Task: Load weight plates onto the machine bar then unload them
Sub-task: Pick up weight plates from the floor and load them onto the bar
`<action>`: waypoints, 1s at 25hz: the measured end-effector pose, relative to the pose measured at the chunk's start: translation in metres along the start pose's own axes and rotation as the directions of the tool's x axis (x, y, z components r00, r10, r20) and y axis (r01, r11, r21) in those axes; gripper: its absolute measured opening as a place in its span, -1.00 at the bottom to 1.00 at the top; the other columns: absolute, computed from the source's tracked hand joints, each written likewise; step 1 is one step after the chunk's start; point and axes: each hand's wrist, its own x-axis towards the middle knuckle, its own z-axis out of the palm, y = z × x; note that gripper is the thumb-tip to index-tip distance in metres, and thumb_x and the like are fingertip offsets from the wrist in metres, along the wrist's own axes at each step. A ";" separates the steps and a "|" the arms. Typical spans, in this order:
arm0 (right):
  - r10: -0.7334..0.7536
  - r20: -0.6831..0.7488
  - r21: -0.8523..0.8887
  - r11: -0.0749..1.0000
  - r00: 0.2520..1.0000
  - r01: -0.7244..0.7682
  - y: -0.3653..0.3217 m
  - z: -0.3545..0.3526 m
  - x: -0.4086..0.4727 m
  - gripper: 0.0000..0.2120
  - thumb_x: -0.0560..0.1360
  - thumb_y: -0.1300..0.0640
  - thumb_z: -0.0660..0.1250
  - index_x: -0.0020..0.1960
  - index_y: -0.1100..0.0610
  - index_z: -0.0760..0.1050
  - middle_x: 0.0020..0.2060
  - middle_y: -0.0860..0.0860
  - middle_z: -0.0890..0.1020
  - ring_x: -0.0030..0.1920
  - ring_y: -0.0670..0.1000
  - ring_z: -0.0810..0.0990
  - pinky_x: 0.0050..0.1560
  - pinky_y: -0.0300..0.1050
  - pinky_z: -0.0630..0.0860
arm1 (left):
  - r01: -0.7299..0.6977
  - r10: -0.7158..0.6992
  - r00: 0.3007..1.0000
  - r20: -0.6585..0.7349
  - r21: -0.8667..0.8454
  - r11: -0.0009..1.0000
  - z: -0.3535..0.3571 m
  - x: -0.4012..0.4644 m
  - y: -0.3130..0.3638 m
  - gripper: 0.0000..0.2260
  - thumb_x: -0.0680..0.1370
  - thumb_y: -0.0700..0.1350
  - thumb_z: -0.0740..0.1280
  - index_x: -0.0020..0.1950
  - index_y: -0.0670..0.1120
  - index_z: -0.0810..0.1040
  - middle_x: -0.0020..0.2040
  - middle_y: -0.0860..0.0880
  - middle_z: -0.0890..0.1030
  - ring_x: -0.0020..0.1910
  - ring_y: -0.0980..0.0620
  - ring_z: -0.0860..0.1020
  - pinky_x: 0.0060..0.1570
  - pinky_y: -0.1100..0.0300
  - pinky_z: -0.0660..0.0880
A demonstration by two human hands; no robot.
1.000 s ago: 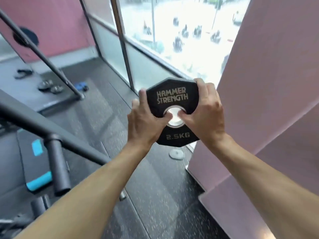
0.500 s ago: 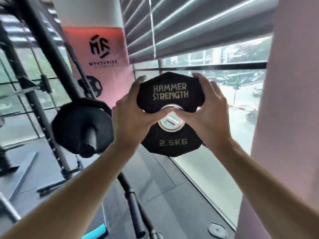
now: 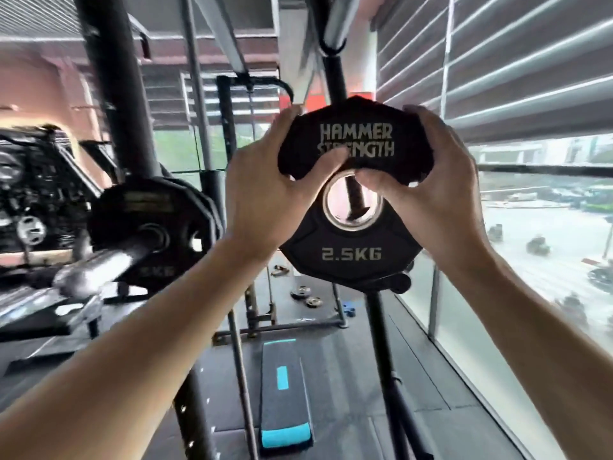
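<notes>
Both hands, left hand [image 3: 265, 190] and right hand [image 3: 431, 190], clamp the 2.5 kg plate [image 3: 351, 254] at frame centre, off the bar. Bar sleeve [image 3: 99, 263] at 9 o'clock already carries a larger plate [image 3: 146, 207]. Judged: loading partly done; this plate's loading and all unloading remain.

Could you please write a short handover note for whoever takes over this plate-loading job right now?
Left hand and right hand: both grip the 2.5 kg plate, thumbs at its centre hole, held in the air at chest height.
Machine bar: to the left, its bare sleeve end pointing this way, with a larger black plate already on it.
Done: one plate loaded, the small one picked up.
Left: slide the 2.5 kg plate onto the sleeve, then unload everything.
</notes>
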 end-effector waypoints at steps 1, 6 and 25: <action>0.005 0.005 0.016 1.000 1.000 -0.005 -0.011 0.016 0.000 -0.28 0.30 -0.13 0.55 0.40 0.00 0.44 0.15 -0.04 0.60 0.15 -0.08 0.58 0.18 -0.09 0.52 | 0.003 -0.003 1.000 0.000 0.022 1.000 -0.018 0.004 -0.009 -0.42 0.48 0.34 0.34 0.34 -0.02 0.55 -0.05 0.19 0.68 -0.11 0.24 0.62 0.01 0.37 0.53; 0.009 0.098 0.164 0.986 0.995 -0.025 -0.061 0.093 -0.005 -0.35 0.29 -0.14 0.56 0.33 -0.05 0.49 0.10 -0.07 0.63 0.12 -0.11 0.60 0.17 -0.08 0.54 | 0.075 -0.074 0.997 -0.014 0.098 0.992 -0.100 0.007 -0.052 -0.50 0.48 0.31 0.39 0.29 0.02 0.57 -0.06 0.18 0.70 -0.12 0.23 0.67 -0.04 0.16 0.61; 0.066 0.481 0.188 0.966 0.874 -0.177 -0.120 0.278 -0.104 -0.23 0.37 -0.15 0.53 0.49 -0.06 0.32 0.12 -0.09 0.50 0.11 -0.08 0.51 0.15 -0.13 0.51 | 0.256 -0.270 0.963 0.000 0.314 0.914 -0.234 -0.075 -0.208 -0.50 0.46 0.33 0.38 0.28 0.08 0.54 -0.05 0.14 0.69 -0.10 0.18 0.67 -0.07 0.06 0.64</action>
